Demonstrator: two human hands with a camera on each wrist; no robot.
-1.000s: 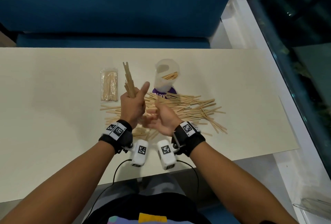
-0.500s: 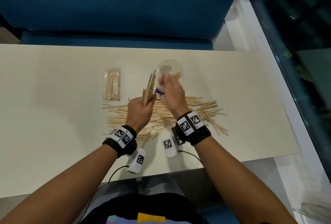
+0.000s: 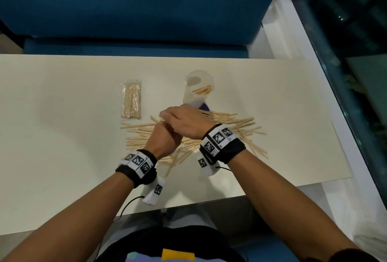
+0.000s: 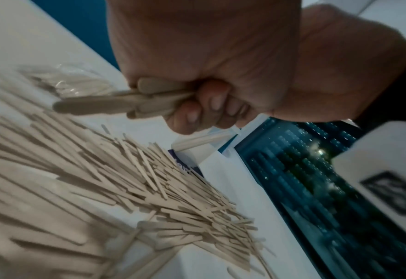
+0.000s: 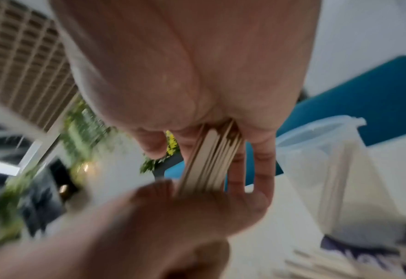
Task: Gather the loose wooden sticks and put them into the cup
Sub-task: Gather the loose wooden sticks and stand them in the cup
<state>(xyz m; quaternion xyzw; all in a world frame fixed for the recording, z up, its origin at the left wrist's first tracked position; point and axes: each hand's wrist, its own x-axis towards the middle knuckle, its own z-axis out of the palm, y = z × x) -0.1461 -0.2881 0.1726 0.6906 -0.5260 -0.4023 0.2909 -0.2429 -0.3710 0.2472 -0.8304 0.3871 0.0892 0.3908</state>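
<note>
Loose wooden sticks point(image 3: 234, 127) lie in a wide pile on the cream table point(image 3: 62, 136). Behind the pile stands a translucent plastic cup point(image 3: 199, 91) with a few sticks inside; it also shows in the right wrist view as the cup point(image 5: 340, 169). My left hand point(image 3: 165, 139) hovers over the pile with its fingers curled round a bundle of sticks point(image 4: 116, 102). My right hand point(image 3: 184, 121) lies across the top of the left hand. It pinches the upper end of the same bundle point(image 5: 211, 162) between thumb and fingers. In the head view the hands hide the bundle.
A sealed clear packet of sticks point(image 3: 131, 99) lies left of the cup. A blue bench point(image 3: 136, 10) runs along the far table edge and a glass wall point(image 3: 356, 73) stands on the right. The near table edge is just behind my wrists.
My right hand has come back from the cup and now covers the left hand. The left hand has lowered, and its bundle no longer stands up in view.
</note>
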